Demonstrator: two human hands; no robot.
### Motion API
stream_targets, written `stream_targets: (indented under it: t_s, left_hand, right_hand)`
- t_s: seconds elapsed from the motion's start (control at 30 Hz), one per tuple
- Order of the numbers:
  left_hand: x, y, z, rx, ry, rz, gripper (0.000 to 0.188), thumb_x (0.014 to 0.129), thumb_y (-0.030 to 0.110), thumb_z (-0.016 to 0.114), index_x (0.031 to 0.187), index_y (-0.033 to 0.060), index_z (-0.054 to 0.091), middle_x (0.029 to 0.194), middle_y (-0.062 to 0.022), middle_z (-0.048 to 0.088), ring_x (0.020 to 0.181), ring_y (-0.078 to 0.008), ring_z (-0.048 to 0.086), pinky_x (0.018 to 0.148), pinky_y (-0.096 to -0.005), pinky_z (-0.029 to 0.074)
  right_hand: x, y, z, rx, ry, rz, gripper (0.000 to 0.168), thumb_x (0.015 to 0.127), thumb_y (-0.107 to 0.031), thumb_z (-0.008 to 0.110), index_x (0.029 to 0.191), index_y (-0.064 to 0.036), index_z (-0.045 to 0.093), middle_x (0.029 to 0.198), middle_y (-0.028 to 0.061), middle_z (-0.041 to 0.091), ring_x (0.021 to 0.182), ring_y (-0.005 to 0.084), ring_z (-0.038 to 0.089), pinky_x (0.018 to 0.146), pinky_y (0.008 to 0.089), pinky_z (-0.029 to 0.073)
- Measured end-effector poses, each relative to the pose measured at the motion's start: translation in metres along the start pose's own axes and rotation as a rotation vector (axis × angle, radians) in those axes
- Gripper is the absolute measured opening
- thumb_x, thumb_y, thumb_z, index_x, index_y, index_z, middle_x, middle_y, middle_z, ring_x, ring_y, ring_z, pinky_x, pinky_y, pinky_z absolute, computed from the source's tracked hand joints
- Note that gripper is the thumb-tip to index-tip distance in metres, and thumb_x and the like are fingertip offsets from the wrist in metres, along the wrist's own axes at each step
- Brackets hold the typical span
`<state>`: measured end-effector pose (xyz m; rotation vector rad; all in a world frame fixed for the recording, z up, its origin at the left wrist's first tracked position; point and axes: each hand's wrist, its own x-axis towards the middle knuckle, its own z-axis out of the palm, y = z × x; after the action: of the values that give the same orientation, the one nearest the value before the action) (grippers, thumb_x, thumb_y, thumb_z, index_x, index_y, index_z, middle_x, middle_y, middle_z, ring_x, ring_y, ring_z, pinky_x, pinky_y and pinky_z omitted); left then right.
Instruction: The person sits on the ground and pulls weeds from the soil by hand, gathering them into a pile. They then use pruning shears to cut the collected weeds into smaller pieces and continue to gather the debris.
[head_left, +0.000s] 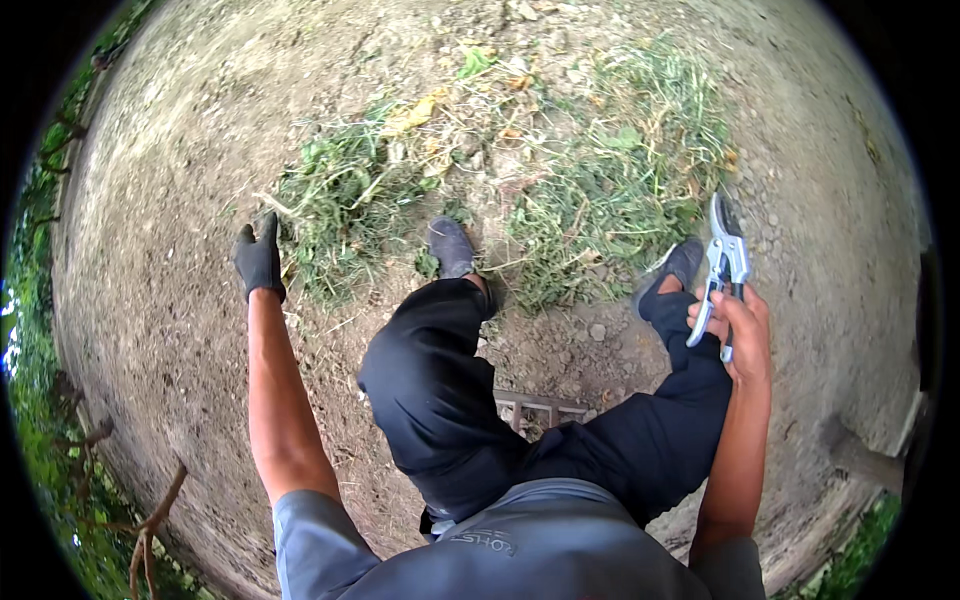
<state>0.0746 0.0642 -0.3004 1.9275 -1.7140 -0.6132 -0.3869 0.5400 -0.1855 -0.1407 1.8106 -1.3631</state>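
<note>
My left hand (259, 256), in a dark work glove, reaches out over bare soil with thumb and forefinger apart. Just beyond its fingertips, a pale stem (274, 203) sticks out of a heap of cut green weeds (337, 195). Nothing shows between the spread fingers. My right hand (739, 326) wears no glove and is wrapped around the handles of silver pruning shears (726, 259). Their blades point away from me, above the ground beside my right shoe (681, 262).
A second heap of cut weeds (592, 217) lies before my feet, with yellowed leaves (414, 114) farther out. Between my legs is part of a slatted frame (540, 401). Bare branches (154, 517) stand at lower left, a trunk-like wooden piece (862, 454) at right.
</note>
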Motion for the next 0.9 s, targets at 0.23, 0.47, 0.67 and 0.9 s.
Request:
stream_targets:
  t_s: [0.23,0.47,0.67,0.9]
  left_hand:
    - [-0.065,0.103,0.057,-0.252,-0.493,0.155,0.054,0.085,0.026,0.073,0.123,-0.0088,0.056,0.114,-0.0188,0.065,0.102,-0.0216,0.063,0.089,-0.0301,0.049]
    - [-0.106,0.213,0.143,0.387,-0.941,0.502,0.055,0.086,0.030,0.071,0.126,-0.0037,0.056,0.121,-0.0211,0.063,0.109,-0.0280,0.062,0.096,-0.0352,0.048]
    - [-0.155,0.129,0.278,0.731,-1.237,0.605,0.047,0.077,0.044,0.071,0.101,0.0038,0.071,0.099,-0.0190,0.070,0.094,-0.0332,0.067,0.087,-0.0389,0.051]
    - [-0.283,0.058,0.321,0.898,-0.903,0.959,0.034,0.083,0.019,0.053,0.115,0.0108,0.062,0.102,-0.0122,0.070,0.096,-0.0317,0.066,0.107,-0.0599,0.025]
  right_hand:
    - [-0.005,0.000,-0.017,0.059,0.033,-0.022,0.038,0.087,-0.016,0.060,0.117,0.005,0.051,0.098,0.0152,0.064,0.080,0.0219,0.068,0.072,0.0361,0.059]
    - [-0.010,-0.001,-0.029,0.119,0.121,-0.057,0.034,0.086,-0.013,0.061,0.113,0.006,0.055,0.095,0.0124,0.065,0.077,0.0173,0.066,0.070,0.0326,0.057]
    - [-0.006,-0.006,-0.032,0.118,0.153,-0.049,0.039,0.086,-0.012,0.058,0.118,0.010,0.051,0.100,0.0171,0.063,0.080,0.0208,0.066,0.074,0.0355,0.057]
    - [-0.003,-0.015,-0.032,0.113,0.235,-0.019,0.048,0.081,-0.013,0.061,0.119,0.013,0.049,0.101,0.0214,0.064,0.081,0.0232,0.068,0.078,0.0369,0.057]
